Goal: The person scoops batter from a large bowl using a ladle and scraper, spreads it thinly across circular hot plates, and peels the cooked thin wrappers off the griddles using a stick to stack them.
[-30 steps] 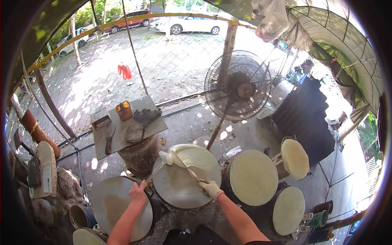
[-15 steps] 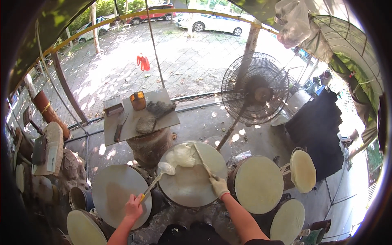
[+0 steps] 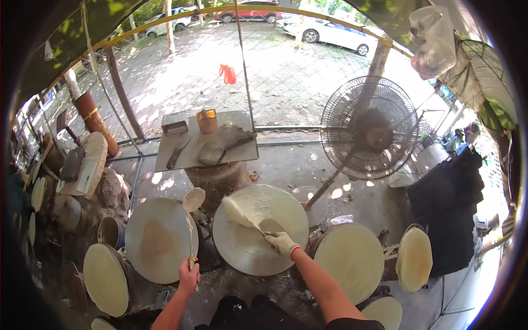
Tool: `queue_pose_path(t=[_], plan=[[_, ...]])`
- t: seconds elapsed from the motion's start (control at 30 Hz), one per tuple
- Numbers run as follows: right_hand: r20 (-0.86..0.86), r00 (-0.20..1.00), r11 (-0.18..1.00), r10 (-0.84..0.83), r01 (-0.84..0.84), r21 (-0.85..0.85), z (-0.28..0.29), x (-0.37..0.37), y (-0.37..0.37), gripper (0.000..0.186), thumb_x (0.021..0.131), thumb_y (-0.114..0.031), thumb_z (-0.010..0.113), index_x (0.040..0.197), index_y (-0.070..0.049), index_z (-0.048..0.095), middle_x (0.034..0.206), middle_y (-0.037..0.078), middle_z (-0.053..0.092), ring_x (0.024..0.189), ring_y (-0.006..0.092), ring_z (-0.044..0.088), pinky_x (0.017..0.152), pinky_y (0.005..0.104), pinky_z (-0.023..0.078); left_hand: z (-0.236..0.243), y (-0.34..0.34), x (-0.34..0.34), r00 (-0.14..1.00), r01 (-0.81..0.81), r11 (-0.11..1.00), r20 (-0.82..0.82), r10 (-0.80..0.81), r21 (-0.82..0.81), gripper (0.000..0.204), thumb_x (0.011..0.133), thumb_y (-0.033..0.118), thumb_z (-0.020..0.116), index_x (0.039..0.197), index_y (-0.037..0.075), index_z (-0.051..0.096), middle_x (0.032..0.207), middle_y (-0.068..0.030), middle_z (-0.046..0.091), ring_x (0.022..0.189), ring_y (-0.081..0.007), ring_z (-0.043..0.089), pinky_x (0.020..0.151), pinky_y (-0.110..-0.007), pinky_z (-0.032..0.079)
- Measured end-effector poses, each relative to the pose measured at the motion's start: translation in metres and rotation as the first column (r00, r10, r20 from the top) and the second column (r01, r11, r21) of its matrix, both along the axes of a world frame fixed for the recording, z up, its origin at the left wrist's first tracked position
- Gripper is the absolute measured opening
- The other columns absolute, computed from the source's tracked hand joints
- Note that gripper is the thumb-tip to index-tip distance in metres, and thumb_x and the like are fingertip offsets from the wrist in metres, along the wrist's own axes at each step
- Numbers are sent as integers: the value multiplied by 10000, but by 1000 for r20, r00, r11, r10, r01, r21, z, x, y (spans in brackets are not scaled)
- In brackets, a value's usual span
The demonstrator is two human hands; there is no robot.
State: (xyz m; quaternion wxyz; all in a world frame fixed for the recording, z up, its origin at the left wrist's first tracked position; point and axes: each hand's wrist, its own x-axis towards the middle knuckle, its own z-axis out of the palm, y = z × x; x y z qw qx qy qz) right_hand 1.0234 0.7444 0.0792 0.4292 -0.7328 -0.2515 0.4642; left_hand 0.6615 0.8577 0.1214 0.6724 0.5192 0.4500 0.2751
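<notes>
Open-sided work area with round griddles and a small surface. The left hand (image 3: 188, 276) is closed on the handle of a ladle (image 3: 193, 199), its bowl level with the gap between the left griddle (image 3: 176, 242) and the middle griddle (image 3: 253, 256). Well apart from it, the gloved right hand (image 3: 281, 243) grips a thin tool (image 3: 260, 229), whose far end meets pale batter (image 3: 264, 201) on the middle griddle. To the right, another griddle (image 3: 349, 264) bears a full pale layer. Beyond, a grey surface (image 3: 242, 157) carries a knife (image 3: 174, 158), a rough block (image 3: 211, 153), an amber container (image 3: 207, 122) and a small box (image 3: 175, 123). A large fan (image 3: 377, 132) stands on the concrete floor (image 3: 291, 159), near a black corrugated sheet (image 3: 448, 203); parked cars (image 3: 330, 36) lie outside.
</notes>
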Motion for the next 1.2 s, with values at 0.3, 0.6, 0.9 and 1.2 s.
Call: queue_pose_path(t=[0.3, 0.6, 0.9, 1.2], plan=[[55, 997, 996, 60, -64, 68, -14, 53, 10, 374, 862, -310, 642, 1118, -39, 673, 646, -23, 552, 515, 72, 480, 456, 247, 382, 1, -56, 0, 975, -154, 981, -176, 132, -116, 111, 899, 87, 540, 959, 10, 489, 583, -10, 465, 393, -85, 422, 375, -247, 340], [-214, 959, 960, 185, -223, -167, 5, 65, 11, 382, 850, -353, 653, 1164, -135, 653, 671, -8, 565, 493, 74, 465, 429, 223, 334, -6, -78, 5, 920, -160, 987, -359, 159, 29, 151, 882, 139, 581, 962, 27, 520, 604, -48, 527, 453, -149, 516, 426, -309, 404], [-445, 851, 886, 278, -406, -223, 7, 97, -59, 324, 872, -301, 625, 1134, -111, 637, 681, -13, 574, 477, 87, 468, 433, 232, 331, -18, -144, 0, 667, 248, 931, -744, 38, 270, 293, 846, 166, 585, 1106, 41, 535, 881, -201, 633, 839, -417, 610, 677, -478, 481], [-306, 853, 847, 422, -492, -202, 21, 73, -36, 320, 836, -385, 653, 1021, -128, 695, 674, -22, 578, 523, 95, 484, 447, 261, 373, -35, -205, -31, 555, 454, 822, -831, 39, 343, 325, 842, 153, 567, 1129, 19, 492, 979, -196, 621, 846, -401, 615, 675, -498, 498]])
